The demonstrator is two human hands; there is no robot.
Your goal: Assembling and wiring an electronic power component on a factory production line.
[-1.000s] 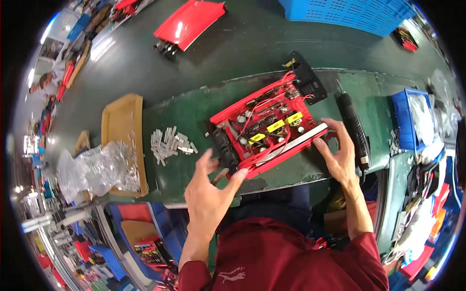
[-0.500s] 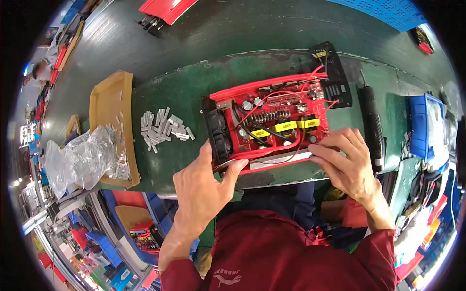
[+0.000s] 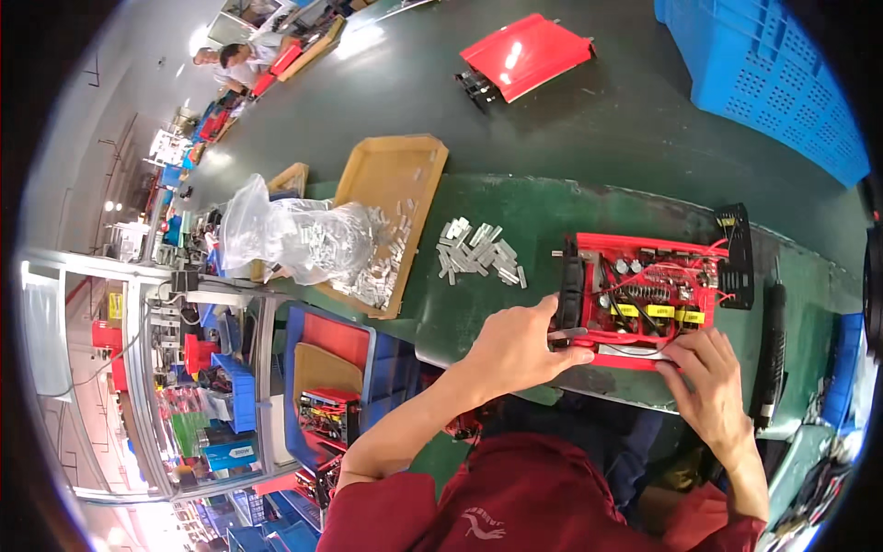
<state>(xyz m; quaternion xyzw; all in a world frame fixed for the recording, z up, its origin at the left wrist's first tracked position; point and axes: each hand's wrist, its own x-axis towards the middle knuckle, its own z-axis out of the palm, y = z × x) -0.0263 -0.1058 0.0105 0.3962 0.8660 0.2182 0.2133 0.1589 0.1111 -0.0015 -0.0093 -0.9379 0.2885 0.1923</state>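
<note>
An open red power inverter lies on the green bench, its circuit board, wires and yellow-labelled transformers exposed. Black fans line its left end; a black slotted end plate stands at the right. My left hand closes on the near left corner below the fans, with a small grey metal piece showing beside the thumb. Along the near side runs a silver strip. My right hand pinches at its right end, the fingertips partly hiding it.
Loose silver metal bars lie left of the inverter. Beyond them stands a cardboard tray with more bars and a plastic bag. A black-handled tool lies at right. Behind are a red case and a blue crate.
The view has swung left, so the bench contents sit farther right and lower. Both hands stay at the inverter's near edge, the left at the fan end and the right by the strip.
</note>
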